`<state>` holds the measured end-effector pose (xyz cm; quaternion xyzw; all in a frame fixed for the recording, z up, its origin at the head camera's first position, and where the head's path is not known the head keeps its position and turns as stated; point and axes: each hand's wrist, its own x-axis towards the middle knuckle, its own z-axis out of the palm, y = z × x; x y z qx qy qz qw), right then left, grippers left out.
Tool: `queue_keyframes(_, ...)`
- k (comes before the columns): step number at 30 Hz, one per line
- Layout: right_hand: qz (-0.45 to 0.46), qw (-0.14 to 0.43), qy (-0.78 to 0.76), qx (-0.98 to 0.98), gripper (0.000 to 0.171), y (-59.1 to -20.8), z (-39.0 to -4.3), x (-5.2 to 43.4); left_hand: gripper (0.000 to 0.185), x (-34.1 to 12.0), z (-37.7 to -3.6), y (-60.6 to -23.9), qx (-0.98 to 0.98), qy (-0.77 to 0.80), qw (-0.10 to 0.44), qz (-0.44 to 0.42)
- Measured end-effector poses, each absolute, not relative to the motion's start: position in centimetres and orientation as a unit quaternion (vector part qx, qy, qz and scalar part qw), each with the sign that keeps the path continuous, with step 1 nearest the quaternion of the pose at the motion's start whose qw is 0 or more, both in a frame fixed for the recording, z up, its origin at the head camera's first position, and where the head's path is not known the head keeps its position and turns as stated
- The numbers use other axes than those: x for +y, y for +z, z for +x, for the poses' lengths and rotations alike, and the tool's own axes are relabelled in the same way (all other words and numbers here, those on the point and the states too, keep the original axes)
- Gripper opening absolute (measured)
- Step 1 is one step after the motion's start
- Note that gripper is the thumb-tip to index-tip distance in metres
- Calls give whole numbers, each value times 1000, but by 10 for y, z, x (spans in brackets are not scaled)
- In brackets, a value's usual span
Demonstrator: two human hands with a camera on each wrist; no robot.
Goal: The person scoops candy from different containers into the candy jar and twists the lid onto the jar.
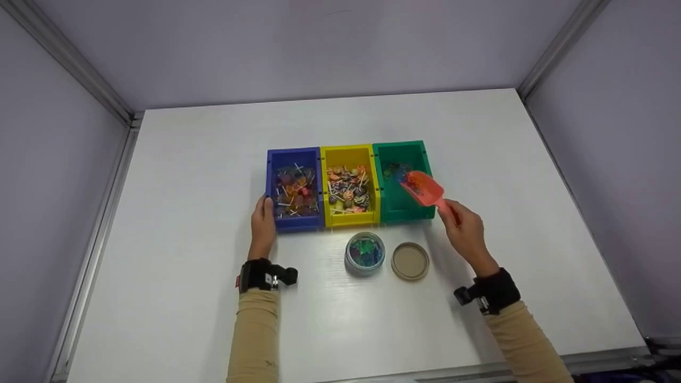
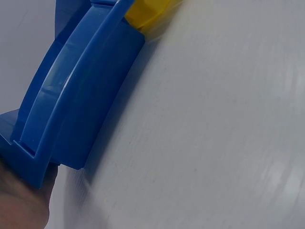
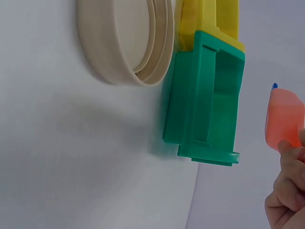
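My right hand (image 1: 465, 229) grips the handle of a red-orange scoop (image 1: 430, 194) above the green bin (image 1: 407, 215). Small colourful pieces lie in the scoop, some blue ones at its lip; a little pile of similar pieces (image 1: 393, 170) sits at the bin's far end. In the right wrist view the scoop (image 3: 286, 114) shows its underside. My left hand (image 1: 263, 226) rests with straight fingers against the left side of the blue bin (image 1: 298, 226), near its front corner. That bin contains stick lollipops in clear wrapping. Seen from the left wrist, its front lip (image 2: 62, 105) hides the fingers.
Between the blue and green bins stands a yellow bin (image 1: 351, 219) of striped lollipops. In front of the row are an open clear jar (image 1: 365, 252) with blue-green pieces and a round beige lid (image 1: 410, 261). Walls border the white table (image 1: 175, 239) at back and sides.
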<state>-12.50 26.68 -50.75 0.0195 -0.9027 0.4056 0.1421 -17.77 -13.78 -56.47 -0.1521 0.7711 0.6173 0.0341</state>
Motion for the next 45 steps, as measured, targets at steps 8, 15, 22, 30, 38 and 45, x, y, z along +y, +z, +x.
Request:
queue_keyframes(8, 82, 142, 434, -886, 21, -508, -119, 272, 56, -137, -178, -566, 767, 622, 42, -150)
queue_keyframes(15, 129, 134, 444, -876, 20, -508, -116, 278, 55, -137, -179, -566, 768, 622, 31, -148)
queue_keyframes(22, 156, 103, 477, -859, 23, -506, -109, 277, 55, -138, -179, -567, 765, 625, 32, -153)
queue_keyframes(30, 215, 54, 485, -846, 21, -476, -98, 265, 56, -138, -179, -566, 768, 619, 40, -157)
queue_keyframes(38, 258, 2, 456, -852, 22, -491, -99, 269, 54, -138, -180, -567, 773, 616, 25, -150)
queue_keyframes(45, 269, -2, 423, -865, 23, -500, -101, 272, 53, -137, -180, -566, 775, 613, 22, -152)
